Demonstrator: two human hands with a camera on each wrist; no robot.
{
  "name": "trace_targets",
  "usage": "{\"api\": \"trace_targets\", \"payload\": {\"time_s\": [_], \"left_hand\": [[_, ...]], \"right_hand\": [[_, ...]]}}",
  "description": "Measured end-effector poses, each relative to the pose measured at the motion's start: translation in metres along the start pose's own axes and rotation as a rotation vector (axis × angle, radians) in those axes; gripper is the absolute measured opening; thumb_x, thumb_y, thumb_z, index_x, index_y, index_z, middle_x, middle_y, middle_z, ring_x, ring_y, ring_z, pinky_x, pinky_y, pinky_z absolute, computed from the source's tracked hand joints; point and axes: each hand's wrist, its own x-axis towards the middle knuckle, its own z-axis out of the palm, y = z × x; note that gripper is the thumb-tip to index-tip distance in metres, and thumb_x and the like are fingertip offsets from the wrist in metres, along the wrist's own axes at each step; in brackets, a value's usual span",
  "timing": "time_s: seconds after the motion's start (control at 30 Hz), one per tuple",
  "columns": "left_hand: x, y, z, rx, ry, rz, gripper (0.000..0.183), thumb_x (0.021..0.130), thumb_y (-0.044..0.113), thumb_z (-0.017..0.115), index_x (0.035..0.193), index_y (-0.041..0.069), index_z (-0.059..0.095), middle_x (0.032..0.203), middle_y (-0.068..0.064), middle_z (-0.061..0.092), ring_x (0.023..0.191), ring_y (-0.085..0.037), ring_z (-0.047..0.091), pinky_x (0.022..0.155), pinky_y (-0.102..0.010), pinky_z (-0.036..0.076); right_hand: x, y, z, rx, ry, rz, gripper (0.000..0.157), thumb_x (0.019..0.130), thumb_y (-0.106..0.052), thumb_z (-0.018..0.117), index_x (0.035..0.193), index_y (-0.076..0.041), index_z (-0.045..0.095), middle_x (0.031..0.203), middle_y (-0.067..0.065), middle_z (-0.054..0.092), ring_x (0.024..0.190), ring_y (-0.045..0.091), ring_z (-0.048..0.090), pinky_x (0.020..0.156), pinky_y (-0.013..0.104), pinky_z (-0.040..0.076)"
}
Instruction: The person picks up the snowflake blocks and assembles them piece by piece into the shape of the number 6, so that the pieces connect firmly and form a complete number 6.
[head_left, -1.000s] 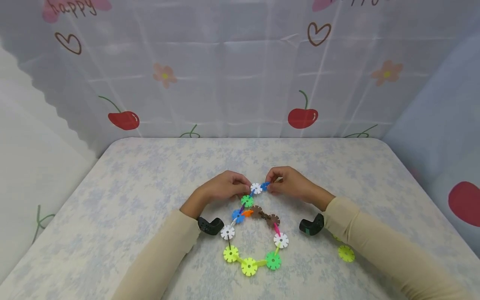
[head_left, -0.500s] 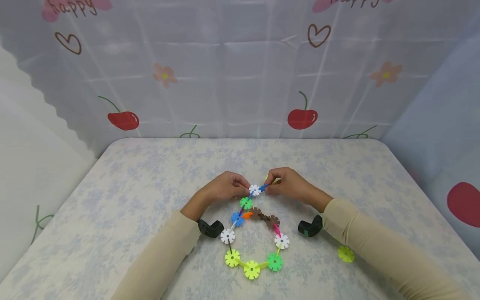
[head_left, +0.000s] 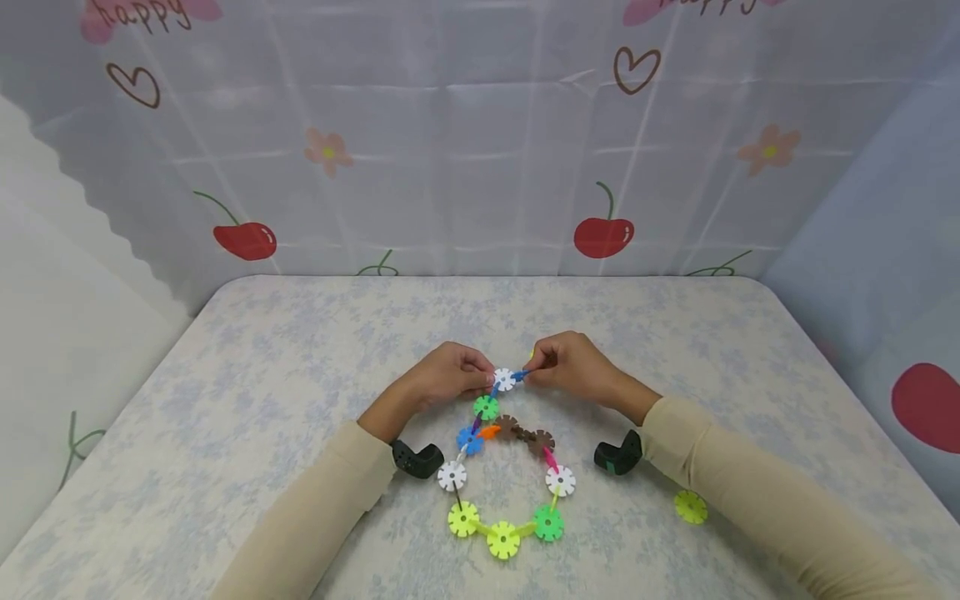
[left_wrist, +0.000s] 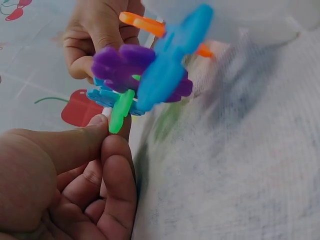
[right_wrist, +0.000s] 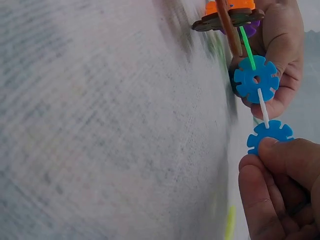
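Note:
Slotted plastic snowflake discs of many colours are joined into a loop with a tail at the far end. My left hand pinches the tail's white disc at its edge; in the left wrist view only a sliver of it shows behind the green disc. Between thumb and forefinger, my right hand pinches the end blue disc, linked to the white one. Another blue disc sits farther along the tail. Below are the brown discs of the loop, and its front yellow disc.
A loose yellow disc lies beside the right forearm. A bit of yellow peeps out behind the right hand. Black wrist devices sit below each wrist. A printed curtain stands behind the patterned table.
Both hands and the tail's end have shifted slightly left and the near part of the loop slightly down. The end blue disc now shows more edge-on, and a yellow bit has appeared behind the right hand.

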Motion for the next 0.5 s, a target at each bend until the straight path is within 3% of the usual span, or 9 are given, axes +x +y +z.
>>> {"api": "trace_targets", "payload": {"time_s": [0.5], "left_hand": [[0.0009,-0.0041,-0.0012,-0.019,0.003,0.021,0.011,0.099,0.009,0.067,0.104,0.0,0.071,0.089,-0.006,0.073,0.08,-0.015,0.067,0.074,-0.029,0.054]], "right_hand": [[0.0042,-0.0052,0.0013,-0.059,0.036,-0.001,0.014,0.086,-0.002,0.08,0.079,-0.013,0.074,0.082,-0.004,0.073,0.073,0.014,0.061,0.061,0.028,0.047]]}}
